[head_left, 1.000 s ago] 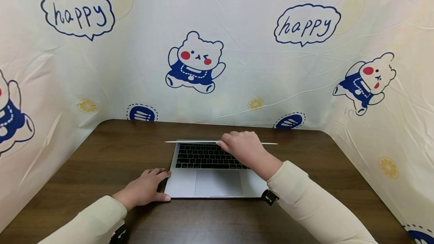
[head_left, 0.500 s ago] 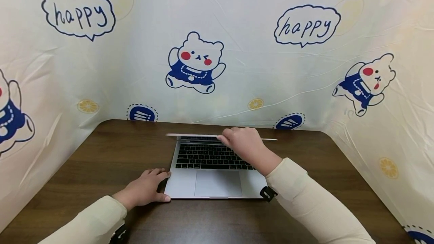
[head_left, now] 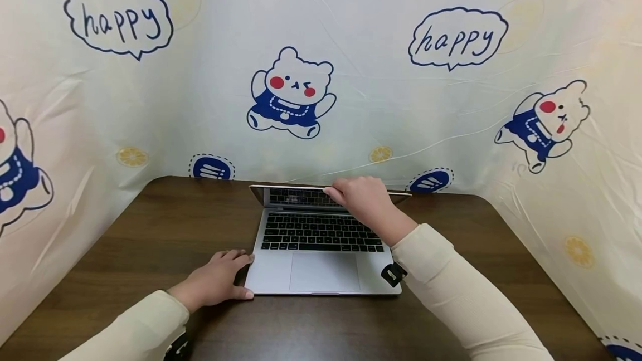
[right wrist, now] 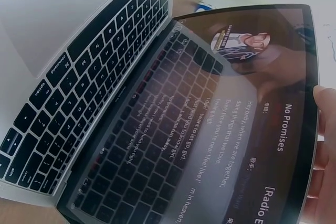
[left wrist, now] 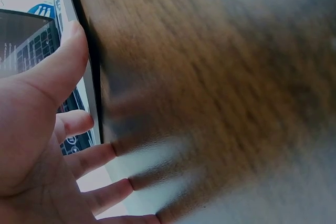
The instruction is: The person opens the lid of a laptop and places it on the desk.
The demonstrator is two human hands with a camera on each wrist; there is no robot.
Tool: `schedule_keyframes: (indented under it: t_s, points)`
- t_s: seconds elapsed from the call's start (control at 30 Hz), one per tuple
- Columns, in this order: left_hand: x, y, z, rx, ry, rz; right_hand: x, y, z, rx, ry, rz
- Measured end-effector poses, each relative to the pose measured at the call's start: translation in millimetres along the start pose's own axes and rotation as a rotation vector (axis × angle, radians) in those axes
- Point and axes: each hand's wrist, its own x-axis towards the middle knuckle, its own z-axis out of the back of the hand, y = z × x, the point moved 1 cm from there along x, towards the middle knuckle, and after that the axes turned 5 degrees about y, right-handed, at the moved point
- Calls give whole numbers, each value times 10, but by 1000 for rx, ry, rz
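A silver laptop [head_left: 325, 272] lies on the table with its lid partly raised. My right hand [head_left: 366, 202] grips the top edge of the lid [head_left: 301, 196], the thumb on the screen side and the fingers behind it. The right wrist view shows the lit screen [right wrist: 236, 129] with song lyrics and the title "No Promises", plus the black keyboard [right wrist: 89, 82]. My left hand [head_left: 215, 280] rests at the laptop's left side. Its thumb and index finger touch that edge, and the other fingers, spread out, rest on the table in the left wrist view.
The brown wooden table [head_left: 321, 327] extends around the laptop. A pale curtain [head_left: 371, 105] printed with bears and "happy" bubbles encloses its back and sides. A black band [head_left: 393, 274] sits at the right wrist.
My right hand has swung the lid upward and back from a nearly level angle, baring the screen and more of the keyboard. The left hand has stayed at the laptop's left edge.
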Motion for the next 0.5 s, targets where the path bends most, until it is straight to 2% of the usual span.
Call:
schedule_keyframes:
  t_s: [0.2, 0.5]
  points:
    - [-6, -7, 12, -7, 11, 12, 23, -13, 10, -19, 29, -22]
    - [-16, -22, 29, -4, 10, 18, 56, -46, 47, -43, 14, -26]
